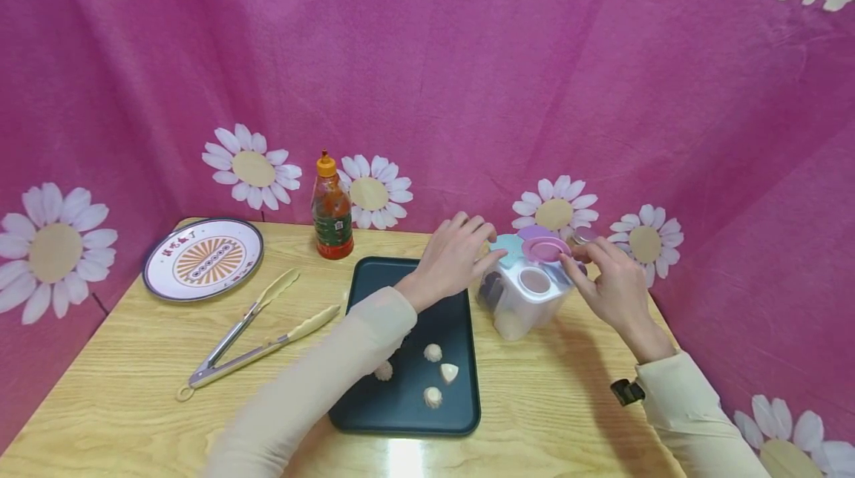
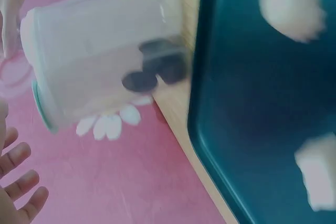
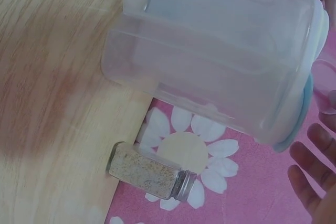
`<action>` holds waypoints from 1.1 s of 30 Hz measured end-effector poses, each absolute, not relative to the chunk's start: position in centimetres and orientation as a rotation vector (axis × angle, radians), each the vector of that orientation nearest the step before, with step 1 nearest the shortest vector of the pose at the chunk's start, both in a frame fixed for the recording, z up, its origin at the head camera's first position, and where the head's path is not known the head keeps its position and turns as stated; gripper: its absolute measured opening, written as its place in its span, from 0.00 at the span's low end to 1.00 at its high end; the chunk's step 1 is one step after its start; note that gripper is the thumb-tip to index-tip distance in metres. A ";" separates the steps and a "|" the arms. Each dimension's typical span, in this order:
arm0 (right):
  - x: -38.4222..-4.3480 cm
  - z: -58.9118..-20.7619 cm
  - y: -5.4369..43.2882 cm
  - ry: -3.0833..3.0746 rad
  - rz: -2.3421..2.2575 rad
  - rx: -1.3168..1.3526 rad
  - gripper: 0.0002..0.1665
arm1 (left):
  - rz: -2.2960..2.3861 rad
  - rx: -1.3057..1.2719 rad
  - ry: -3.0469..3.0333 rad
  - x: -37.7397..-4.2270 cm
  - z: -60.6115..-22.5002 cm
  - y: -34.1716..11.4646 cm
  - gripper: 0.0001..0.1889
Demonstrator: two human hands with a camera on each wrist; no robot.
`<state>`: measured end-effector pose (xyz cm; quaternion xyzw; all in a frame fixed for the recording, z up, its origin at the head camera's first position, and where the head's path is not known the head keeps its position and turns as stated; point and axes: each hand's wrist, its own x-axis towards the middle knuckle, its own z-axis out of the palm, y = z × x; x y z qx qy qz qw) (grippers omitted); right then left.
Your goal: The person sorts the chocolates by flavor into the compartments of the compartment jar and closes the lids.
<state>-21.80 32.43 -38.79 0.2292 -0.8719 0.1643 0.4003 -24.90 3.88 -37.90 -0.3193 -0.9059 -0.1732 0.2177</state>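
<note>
The right hand [image 1: 617,289] has its thumb at the rim of a raised pink lid [image 1: 546,249]; its other fingers are spread behind the thumb, and I cannot tell whether they pinch the lid or merely touch it. The left hand [image 1: 450,259] has its fingers spread apart and holds nothing, its thumb pointing toward the container.

Between the two hands' fingers stands the translucent multi-compartment container [image 1: 521,311] with its white top. A round opening [image 1: 536,280] shows just below the pink lid, on the near side. The mint lid [image 1: 509,248] lies just beyond the left thumb, and the purple lid [image 1: 532,231] is behind the pink one. Dark round pieces [image 2: 140,81] rest inside the container, on the side nearer the left fingers. A glass seasoning jar [image 3: 144,171] stands beyond the right fingers, behind the container.

Below the left hand and nearer the person, the dark baking tray [image 1: 401,418] lies on the wooden surface [image 1: 541,404]. On it are ridged cream-coloured pieces [image 1: 433,398] and a pale wedge [image 1: 449,372]. Well to the left of the left fingers stand a chili sauce bottle [image 1: 332,214] and, farther out, a patterned plate [image 1: 160,263]; spread tongs [image 1: 230,341] lie nearer the person.
</note>
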 end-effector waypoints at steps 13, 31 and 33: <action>-22.2 -38.5 32.6 -2.173 0.351 0.616 0.12 | -0.453 -0.780 -2.547 -22.2 -39.7 -6.5 0.17; -22.1 -38.3 32.9 -2.137 0.283 0.659 0.17 | -0.404 -0.497 -2.707 -16.0 -43.2 -19.2 0.20; -22.2 -38.3 32.9 -2.134 0.278 0.663 0.19 | -0.396 -0.484 -2.686 -15.4 -43.5 -20.3 0.21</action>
